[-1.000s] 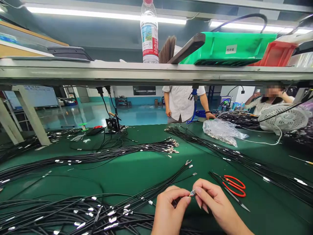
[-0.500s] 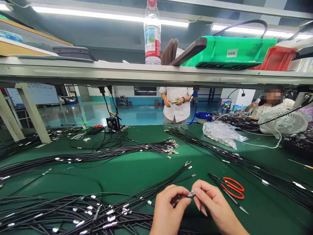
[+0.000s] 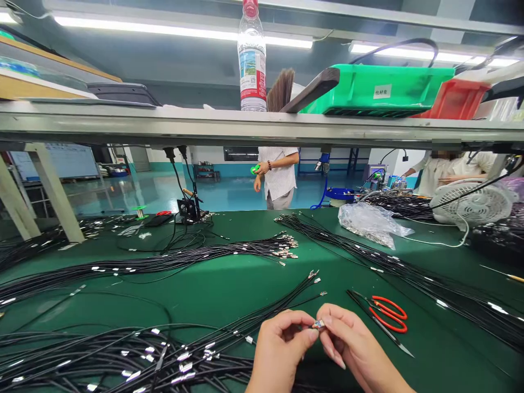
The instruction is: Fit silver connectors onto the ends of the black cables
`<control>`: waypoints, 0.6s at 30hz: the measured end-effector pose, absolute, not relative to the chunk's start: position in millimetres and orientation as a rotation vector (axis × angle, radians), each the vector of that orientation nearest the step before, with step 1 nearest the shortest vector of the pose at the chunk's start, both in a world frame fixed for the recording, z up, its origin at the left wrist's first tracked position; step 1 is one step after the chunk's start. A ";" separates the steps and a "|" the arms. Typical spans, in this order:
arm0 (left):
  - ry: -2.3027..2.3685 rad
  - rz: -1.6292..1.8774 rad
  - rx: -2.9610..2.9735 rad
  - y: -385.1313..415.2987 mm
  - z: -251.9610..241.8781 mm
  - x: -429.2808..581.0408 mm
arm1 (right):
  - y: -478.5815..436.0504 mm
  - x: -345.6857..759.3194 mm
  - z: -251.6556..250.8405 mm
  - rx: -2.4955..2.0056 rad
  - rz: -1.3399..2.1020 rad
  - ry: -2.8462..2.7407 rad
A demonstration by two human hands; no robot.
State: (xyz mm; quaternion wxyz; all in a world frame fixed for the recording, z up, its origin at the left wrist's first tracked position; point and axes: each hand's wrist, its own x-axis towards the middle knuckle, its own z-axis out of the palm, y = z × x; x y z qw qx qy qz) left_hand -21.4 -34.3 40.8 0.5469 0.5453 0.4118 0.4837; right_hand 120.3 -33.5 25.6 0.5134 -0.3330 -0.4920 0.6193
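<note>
A small metal connector is held between my two hands, low and right of centre. My left hand is closed, thumb and forefinger pinching the black cable end just behind the connector; the cable is mostly hidden by the fingers. From the other side my right hand pinches the metal connector between thumb and fingertips. Just beyond the hands, a few cables with metal ends lie on the green table. Red-handled scissors and pointed tweezers lie right of my right hand.
Black cables with white labels cover the lower left. Two more cable bundles stretch across the table. A plastic bag and a white fan stand back right. A shelf crosses above; two people are behind the table.
My hands stay almost in place, the fingers shifting slightly around the connector. The person opposite has turned and stepped left. The seated person at the right has lowered a raised hand.
</note>
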 end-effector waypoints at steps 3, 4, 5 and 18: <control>0.946 1.105 1.206 -33.0 39.3 -20.5 | -34.2 120.1 26.6 -0.833 1.406 -1.251; 0.933 1.098 1.195 -32.5 38.9 -20.5 | -34.3 120.4 27.0 -0.851 1.372 -1.273; 0.920 1.084 1.190 -31.8 38.7 -20.7 | -33.8 121.3 27.3 -0.872 1.338 -1.286; 0.800 1.067 1.341 -32.4 62.4 -34.9 | -12.9 144.2 34.7 -0.759 1.120 -1.359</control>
